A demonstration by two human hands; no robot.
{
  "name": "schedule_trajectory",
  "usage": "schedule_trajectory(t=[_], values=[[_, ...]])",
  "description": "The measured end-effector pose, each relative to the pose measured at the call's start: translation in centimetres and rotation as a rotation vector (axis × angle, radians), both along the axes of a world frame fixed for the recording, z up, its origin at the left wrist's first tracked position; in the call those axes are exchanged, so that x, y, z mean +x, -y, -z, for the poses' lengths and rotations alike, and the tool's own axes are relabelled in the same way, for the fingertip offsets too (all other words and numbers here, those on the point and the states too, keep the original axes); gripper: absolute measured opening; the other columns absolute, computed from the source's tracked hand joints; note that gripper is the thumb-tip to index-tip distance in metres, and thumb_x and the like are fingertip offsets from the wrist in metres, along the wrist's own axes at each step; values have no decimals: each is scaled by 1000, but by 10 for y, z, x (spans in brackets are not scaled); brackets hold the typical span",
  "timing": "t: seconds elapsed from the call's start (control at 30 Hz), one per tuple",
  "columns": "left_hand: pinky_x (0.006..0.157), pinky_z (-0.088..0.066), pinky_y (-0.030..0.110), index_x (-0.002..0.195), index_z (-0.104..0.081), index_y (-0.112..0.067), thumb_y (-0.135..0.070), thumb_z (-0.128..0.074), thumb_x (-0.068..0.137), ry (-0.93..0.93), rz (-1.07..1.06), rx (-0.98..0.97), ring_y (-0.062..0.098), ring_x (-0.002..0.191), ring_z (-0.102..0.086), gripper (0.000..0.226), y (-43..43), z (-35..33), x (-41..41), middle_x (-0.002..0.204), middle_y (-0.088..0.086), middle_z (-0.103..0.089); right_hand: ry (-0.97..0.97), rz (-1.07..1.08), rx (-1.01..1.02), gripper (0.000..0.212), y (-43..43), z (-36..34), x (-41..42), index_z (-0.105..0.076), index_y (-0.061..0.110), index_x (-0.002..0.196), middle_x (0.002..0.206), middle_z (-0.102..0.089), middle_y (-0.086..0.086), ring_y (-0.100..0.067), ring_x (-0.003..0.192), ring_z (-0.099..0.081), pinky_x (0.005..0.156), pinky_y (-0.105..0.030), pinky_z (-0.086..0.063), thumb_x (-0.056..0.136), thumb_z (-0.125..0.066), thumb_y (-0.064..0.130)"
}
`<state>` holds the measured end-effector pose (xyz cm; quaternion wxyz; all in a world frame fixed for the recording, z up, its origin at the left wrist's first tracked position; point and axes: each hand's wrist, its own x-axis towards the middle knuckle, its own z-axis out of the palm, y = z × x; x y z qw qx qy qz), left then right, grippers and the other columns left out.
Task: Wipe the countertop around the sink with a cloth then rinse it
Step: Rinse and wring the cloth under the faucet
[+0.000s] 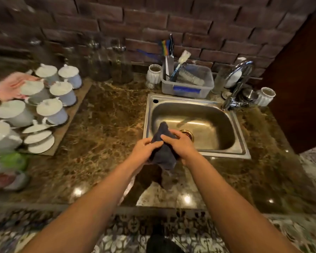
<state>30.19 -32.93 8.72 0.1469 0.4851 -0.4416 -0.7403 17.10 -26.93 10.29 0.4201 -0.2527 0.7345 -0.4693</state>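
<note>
Far left, a cluster of white-topped cups (51,92) crowds a board. Lidded or upturned, I can't tell, so whatever is in them is hidden. That's the first worry: a wide sweep across the countertop (102,125) toward that side could clip one and knock it over. Moving in, the left hand (144,148) has its fingers curled tight round the dark cloth (163,152), and the right hand (181,145) is clamped on it too, thumb and fingers wrapped over the top. The cloth is bunched between them, one corner poking up and a tail hanging down, held in the air above the sink's front-left corner. It looks like a squeeze or a regrip, with the wiping not visibly begun. If that cloth is wet, drips from the tail will land on the polished stone and not in the basin. With a loose bundle, a corner could drag or slip free mid-wipe. On to the sink (241,141): the steel basin holds nothing I can see but its brass drain (187,134). Behind it, just beside the rim, a clear plastic tub (206,84) holds bottle brushes and utensils standing up. The tap (239,79) arcs over the right corner with no stream showing. Far right, a white ribbed pot (266,96) stands near the counter's edge, contents unclear, and a careless pass around the tap could nudge it off.
</note>
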Motion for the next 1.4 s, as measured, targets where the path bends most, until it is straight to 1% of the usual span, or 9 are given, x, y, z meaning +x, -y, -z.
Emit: schedule_trajectory(t=[0.13,0.37,0.47,0.67,0.83,0.9,0.97,1.17,1.4], values=[[69,-57,32,106,-70,-1,-2,-71,89,-5,102,-197,24,83,-69,18,-14,-2,37,90,11,-72,9,-97,45,42,-31,-16,25,-66,19,126,121,-70,-11,-26,114,-66,103,-44,-52,86,-77,14],[83,-54,39,90,-73,-18,-5,-74,87,60,250,-621,17,85,-65,13,-16,-32,62,88,3,-73,75,-6,22,59,-80,-42,24,-59,30,127,100,-70,-2,-14,92,-67,72,-31,-59,79,-81,2],[83,-54,35,93,-73,-23,-10,-71,91,43,351,-702,15,89,-67,13,-20,-52,60,90,-2,-73,-45,-143,67,34,-94,-56,12,-69,24,111,99,-69,0,-11,87,-65,66,-21,-55,81,-82,13],[78,-56,37,104,-71,-7,-19,-58,100,-151,175,-196,27,91,-69,18,-46,-96,21,103,18,-74,-39,-144,55,42,-121,-68,-18,-69,17,87,94,-73,-9,-29,92,-70,81,-44,-54,63,-92,44],[101,-53,46,124,-64,-4,-38,-65,94,-194,217,201,34,112,-68,46,-61,-103,-35,120,23,-70,227,57,-74,23,-147,-66,-59,-69,12,103,104,-75,-15,-28,92,-73,77,-36,-59,86,-79,25],[81,-62,40,120,-65,-6,-34,-68,91,-263,318,308,30,93,-75,40,-69,-106,-61,111,20,-74,318,176,-117,30,-155,-60,-86,-68,7,105,105,-73,-23,-38,94,-70,78,-41,-53,86,-78,27],[53,-60,29,118,-65,-17,-20,-67,90,-260,383,261,22,75,-75,28,-76,-101,-91,98,12,-76,411,245,-162,31,-158,-56,-120,-65,1,112,103,-70,-23,-34,89,-69,76,-40,-55,91,-72,22],[71,-56,36,135,-55,-18,16,-76,71,-201,323,123,33,95,-65,75,-67,-81,-195,125,21,-64,361,286,-102,23,-156,-43,-236,-66,6,115,91,-69,-14,-24,73,-67,65,-34,-51,92,-69,7],[53,-56,25,122,-63,-9,7,-70,86,241,204,-58,19,68,-64,40,-49,-89,-279,102,18,-67,208,205,12,18,-126,-31,-339,-68,7,105,78,-64,-10,-6,37,-53,34,-17,-38,89,-70,-3]])
